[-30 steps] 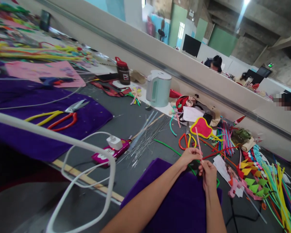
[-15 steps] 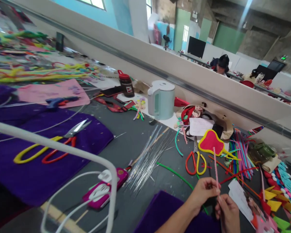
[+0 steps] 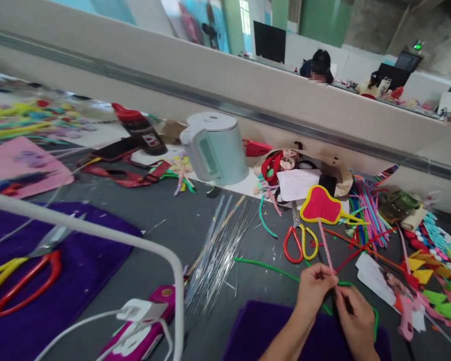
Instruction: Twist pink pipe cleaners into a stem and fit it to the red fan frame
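A fuzzy pink pipe cleaner [image 3: 325, 245] slants up from between my two hands. My left hand [image 3: 313, 291] pinches it between thumb and forefinger. Just below and to the right, the closed fingers of my right hand [image 3: 355, 318] grip its lower part, which is mostly hidden. A green pipe cleaner [image 3: 274, 269] lies on the table and passes behind my hands. Past the pink tip lies a red shape with a yellow fuzzy border [image 3: 320, 204]. Small scissors [image 3: 298, 243] with red and yellow handles lie beside it. Beneath my forearms is folded purple cloth [image 3: 255, 331].
A bundle of thin wires [image 3: 221, 260] lies left of my hands. Farther back stand a pale green kettle [image 3: 225, 150] and a dark bottle with a red lid [image 3: 145, 133]. A white bent tube [image 3: 135, 235] crosses the left foreground. Colourful pipe cleaners [image 3: 370, 208] lie right.
My view has swung right and down, so the table things appear farther left. Both hands still hold the pink pipe cleaner, and the right hand's fingertips sit closer to the left's.
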Motion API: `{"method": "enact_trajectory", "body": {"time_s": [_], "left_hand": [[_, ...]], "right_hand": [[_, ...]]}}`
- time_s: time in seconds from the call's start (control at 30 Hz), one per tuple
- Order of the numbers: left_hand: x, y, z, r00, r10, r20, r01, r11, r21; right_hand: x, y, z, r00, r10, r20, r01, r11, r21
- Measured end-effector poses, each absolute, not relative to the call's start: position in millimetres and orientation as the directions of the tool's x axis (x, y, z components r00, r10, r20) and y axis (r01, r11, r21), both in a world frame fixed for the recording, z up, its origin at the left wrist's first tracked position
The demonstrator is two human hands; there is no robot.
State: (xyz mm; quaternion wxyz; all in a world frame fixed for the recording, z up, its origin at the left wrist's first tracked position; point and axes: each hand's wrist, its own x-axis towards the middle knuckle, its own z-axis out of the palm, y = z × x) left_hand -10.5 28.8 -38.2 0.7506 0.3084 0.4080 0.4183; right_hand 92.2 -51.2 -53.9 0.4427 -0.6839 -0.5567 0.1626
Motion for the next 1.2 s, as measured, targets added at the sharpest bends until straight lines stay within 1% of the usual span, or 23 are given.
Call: {"method": "enact_trajectory", "body": {"time_s": [0.07,0.13,0.17,0.2,0.23,0.3,0.37,0.43,0.5,0.53,0.6,0.67,0.7,0.73,0.77,0.8,0.83,0.9,0.97,1.0,1.03,1.1,1.2], "left_hand": [[-10.9,28.3,-39.5,0.303,0.898,-0.319,-0.349,0.416,0.839],[-11.7,28.8,-38.3,0.327,0.903,-0.278,-0.335,0.386,0.859],[-12.2,29.7,-36.8,0.365,0.891,-0.268,-0.341,0.396,0.853],[-12.7,30.9,-34.9,0.416,0.871,-0.261,-0.351,0.418,0.838],[-13.0,32.4,-32.9,0.463,0.85,-0.252,-0.36,0.44,0.823],[-12.7,35.6,-29.6,0.549,0.805,-0.225,-0.368,0.475,0.799],[-11.3,38.3,-28.9,0.59,0.783,-0.198,-0.379,0.485,0.788],[-9.4,40.0,-30.8,0.551,0.811,-0.194,-0.4,0.462,0.792],[-7.8,40.6,-34.2,0.492,0.845,-0.21,-0.403,0.435,0.805],[-7.2,40.5,-35.9,0.464,0.858,-0.22,-0.395,0.423,0.816],[-6.5,39.4,-38.5,0.417,0.878,-0.235,-0.367,0.4,0.84],[-6.4,37.5,-39.3,0.383,0.892,-0.238,-0.34,0.376,0.862],[-6.5,36.5,-39.1,0.372,0.898,-0.235,-0.33,0.365,0.871],[-6.8,35.5,-38.5,0.365,0.901,-0.233,-0.323,0.357,0.876],[-7.3,34.8,-37.6,0.364,0.902,-0.233,-0.317,0.355,0.879],[-8.1,34.3,-36.4,0.371,0.899,-0.234,-0.314,0.358,0.879],[-9.1,34.2,-35.1,0.393,0.889,-0.234,-0.315,0.37,0.874],[-11.7,34.6,-32.3,0.473,0.851,-0.228,-0.324,0.408,0.853],[-14.3,35.6,-29.8,0.532,0.822,-0.204,-0.339,0.428,0.838],[-15.4,36.0,-28.9,0.536,0.822,-0.191,-0.351,0.422,0.836],[-16.2,36.4,-28.1,0.523,0.833,-0.18,-0.362,0.408,0.838],[-17.0,36.8,-27.3,0.468,0.867,-0.171,-0.377,0.371,0.849],[-17.3,37.2,-27.5,0.401,0.897,-0.185,-0.37,0.343,0.863]], "right_hand": [[91.2,-51.1,-51.8,0.268,0.879,0.395,0.709,0.098,-0.698],[91.7,-50.2,-49.4,0.28,0.877,0.39,0.71,0.084,-0.699],[92.5,-49.3,-47.8,0.319,0.881,0.35,0.67,0.051,-0.74],[93.7,-48.0,-46.1,0.364,0.89,0.274,0.592,0.006,-0.806],[95.0,-46.3,-44.3,0.393,0.906,0.159,0.469,-0.048,-0.882],[97.7,-42.4,-41.4,0.344,0.937,-0.066,0.132,-0.118,-0.984],[99.7,-38.6,-39.9,0.308,0.937,-0.164,-0.144,-0.124,-0.982],[100.3,-36.3,-39.7,0.292,0.937,-0.189,-0.232,-0.122,-0.965],[99.6,-36.4,-39.9,0.333,0.93,-0.156,-0.147,-0.112,-0.983],[98.9,-37.3,-39.8,0.362,0.925,-0.112,-0.048,-0.102,-0.994],[96.7,-40.5,-39.0,0.398,0.916,0.048,0.24,-0.054,-0.969],[94.2,-44.0,-38.0,0.363,0.899,0.246,0.53,0.018,-0.848],[93.2,-45.4,-37.6,0.333,0.886,0.322,0.627,0.047,-0.777],[92.4,-46.2,-37.3,0.312,0.877,0.366,0.679,0.063,-0.731],[92.1,-46.5,-37.3,0.314,0.874,0.371,0.682,0.064,-0.729],[92.3,-46.1,-37.5,0.337,0.88,0.334,0.632,0.051,-0.773],[93.1,-45.1,-37.9,0.363,0.895,0.259,0.532,0.029,-0.847],[95.7,-42.0,-39.0,0.363,0.931,0.048,0.214,-0.033,-0.976],[98.6,-38.7,-39.8,0.284,0.952,-0.114,-0.105,-0.088,-0.991],[99.8,-37.5,-40.0,0.249,0.956,-0.154,-0.214,-0.101,-0.972],[100.7,-36.6,-39.9,0.229,0.958,-0.175,-0.285,-0.106,-0.953],[101.4,-36.0,-39.4,0.227,0.956,-0.188,-0.343,-0.103,-0.934],[100.4,-37.0,-38.8,0.258,0.952,-0.166,-0.305,-0.083,-0.949]]}}
